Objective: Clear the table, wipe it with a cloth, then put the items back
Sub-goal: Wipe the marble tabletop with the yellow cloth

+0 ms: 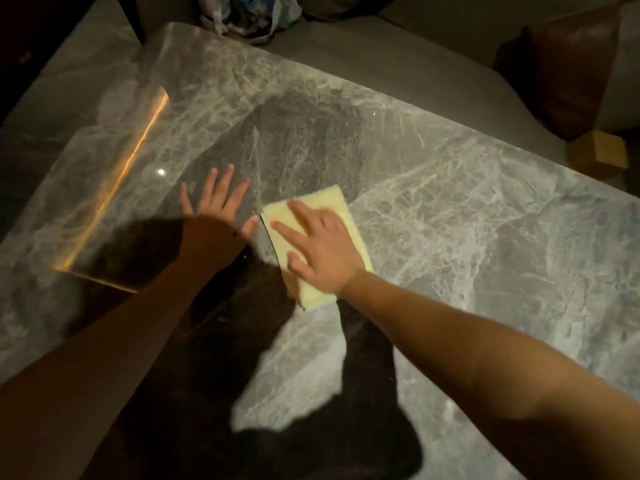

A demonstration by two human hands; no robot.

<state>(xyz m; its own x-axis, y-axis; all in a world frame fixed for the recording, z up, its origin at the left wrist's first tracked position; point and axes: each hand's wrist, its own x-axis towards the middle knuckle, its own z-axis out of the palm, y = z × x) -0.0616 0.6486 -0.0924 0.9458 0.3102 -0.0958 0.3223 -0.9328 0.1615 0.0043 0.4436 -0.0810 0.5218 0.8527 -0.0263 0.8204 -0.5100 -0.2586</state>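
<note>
A folded pale yellow cloth (337,206) lies flat on the grey marble table (467,220), near its middle. My right hand (318,251) presses down on the cloth with the palm flat and the fingers spread. Just left of the cloth, my left hand (216,204) rests flat on the bare tabletop with its fingers apart and holds nothing. Nothing else stands on the table surface.
A bag with blue print (256,15) sits beyond the table's far edge. At the right are a brown leather seat (568,71) and a small wooden block (599,155). A grey sofa or carpet (346,39) surrounds the table. My shadow darkens the near part.
</note>
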